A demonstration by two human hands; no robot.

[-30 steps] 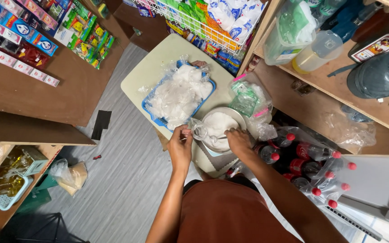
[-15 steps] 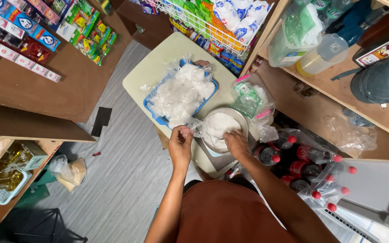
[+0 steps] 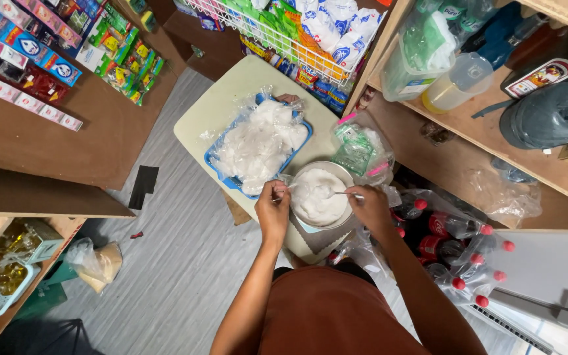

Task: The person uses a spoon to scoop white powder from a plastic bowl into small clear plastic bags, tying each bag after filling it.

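Both hands barely moved: left hand (image 3: 273, 212) pinched a small clear bag (image 3: 285, 190), right hand (image 3: 369, 205) gripped a spoon (image 3: 348, 193) over the white-filled bowl (image 3: 320, 194) at the table's (image 3: 221, 105) near edge.

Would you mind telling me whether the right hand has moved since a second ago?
Yes. The right hand has slid from over the bowl to its right rim.

Colourful packets (image 3: 47, 49) on left shelf (image 3: 100, 131)
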